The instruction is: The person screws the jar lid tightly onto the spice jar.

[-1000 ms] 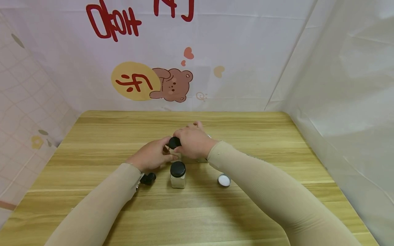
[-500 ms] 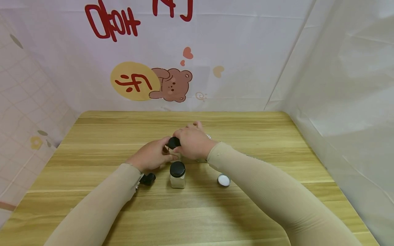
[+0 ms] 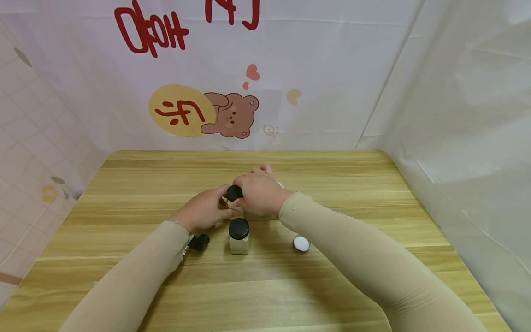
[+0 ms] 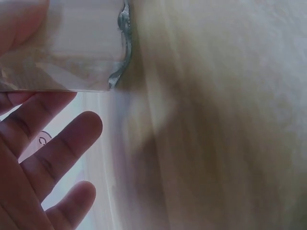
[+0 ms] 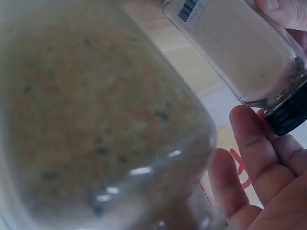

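My left hand (image 3: 203, 208) holds the body of a square glass jar (image 5: 240, 45) of pale powder, thumb on one side and fingers on the other. A barcode sticker (image 5: 191, 10) is on the jar's side. My right hand (image 3: 262, 192) grips the jar's black screw lid (image 3: 234, 192) from above and the right. Another black-lidded jar (image 3: 239, 244) of pale contents stands upright just in front. Beside my right wrist, a jar with speckled contents (image 5: 96, 105) fills much of the right wrist view; in the head view it is mostly hidden behind that hand.
A loose round lid (image 3: 301, 243) lies with its white inside facing up, close to my right forearm. A small black device (image 3: 200, 242) sits at my left wrist. The wooden table (image 3: 257, 299) meets a printed white cloth (image 3: 323, 69) at its back edge.
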Demonstrator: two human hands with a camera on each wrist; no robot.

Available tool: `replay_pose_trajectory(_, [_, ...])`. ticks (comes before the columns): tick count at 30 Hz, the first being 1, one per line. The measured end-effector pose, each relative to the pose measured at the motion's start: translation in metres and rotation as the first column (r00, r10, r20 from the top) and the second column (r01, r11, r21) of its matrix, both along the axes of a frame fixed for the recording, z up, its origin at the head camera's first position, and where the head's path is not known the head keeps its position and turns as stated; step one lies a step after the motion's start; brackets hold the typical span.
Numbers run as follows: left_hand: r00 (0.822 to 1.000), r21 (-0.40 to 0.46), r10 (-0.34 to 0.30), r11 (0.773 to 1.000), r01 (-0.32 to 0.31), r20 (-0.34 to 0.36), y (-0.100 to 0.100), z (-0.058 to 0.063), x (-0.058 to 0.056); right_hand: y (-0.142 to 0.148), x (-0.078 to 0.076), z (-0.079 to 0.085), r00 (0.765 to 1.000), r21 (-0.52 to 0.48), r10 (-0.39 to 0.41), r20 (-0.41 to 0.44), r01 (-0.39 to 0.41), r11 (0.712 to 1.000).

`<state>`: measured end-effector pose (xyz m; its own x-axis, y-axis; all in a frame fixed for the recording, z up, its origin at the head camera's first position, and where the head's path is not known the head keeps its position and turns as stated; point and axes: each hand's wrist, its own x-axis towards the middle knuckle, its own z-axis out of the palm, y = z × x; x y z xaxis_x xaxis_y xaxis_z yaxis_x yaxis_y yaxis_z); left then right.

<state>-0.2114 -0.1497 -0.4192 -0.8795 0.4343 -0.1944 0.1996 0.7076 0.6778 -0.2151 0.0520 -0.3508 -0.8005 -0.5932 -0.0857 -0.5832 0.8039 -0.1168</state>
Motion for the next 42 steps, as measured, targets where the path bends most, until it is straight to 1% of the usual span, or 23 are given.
replay_pose_trajectory(5, [1.000,-0.009,-0.006,1.000,0.006,-0.022,0.000,0.001,0.000,0.000,0.001,0.002,1.000,-0.006,-0.005,0.011,0.005,1.000])
replay_pose_trajectory(15, [0.999,-0.025,-0.012,1.000,0.011,-0.038,0.000,0.002,0.001,0.000,0.002,0.002,1.000,0.000,-0.004,0.013,0.003,1.000])
replay_pose_trajectory(18, [0.998,-0.038,-0.015,0.999,0.013,-0.062,0.000,0.003,0.001,0.002,0.004,0.003,1.000,0.011,-0.003,0.009,0.003,1.000])
replay_pose_trajectory(25, [0.999,-0.031,-0.016,0.999,0.014,-0.044,-0.001,0.002,0.001,0.009,0.006,0.008,1.000,0.003,-0.024,0.020,0.024,1.000])
replay_pose_trajectory(29, [0.999,-0.023,-0.019,1.000,0.018,-0.044,-0.001,0.001,0.001,0.016,0.008,0.011,0.999,-0.059,-0.035,0.011,0.036,0.998])
replay_pose_trajectory(33, [0.998,-0.001,-0.026,1.000,0.026,-0.056,-0.002,0.001,0.002,0.026,0.009,0.017,0.998,-0.136,-0.055,-0.040,0.050,0.989])
replay_pose_trajectory(35, [0.997,-0.004,-0.038,0.999,0.038,-0.069,-0.004,0.000,0.002,0.032,0.010,0.018,0.996,-0.175,-0.068,-0.064,0.056,0.983])
replay_pose_trajectory(38, [0.995,-0.025,-0.046,0.999,0.044,-0.083,-0.007,-0.001,0.002,0.043,0.012,0.020,0.993,-0.228,-0.082,-0.090,0.060,0.972])
replay_pose_trajectory(42, [0.995,-0.063,-0.041,0.997,0.035,-0.094,-0.014,0.001,0.004,0.060,0.015,0.020,0.989,-0.288,-0.098,-0.111,0.062,0.956])
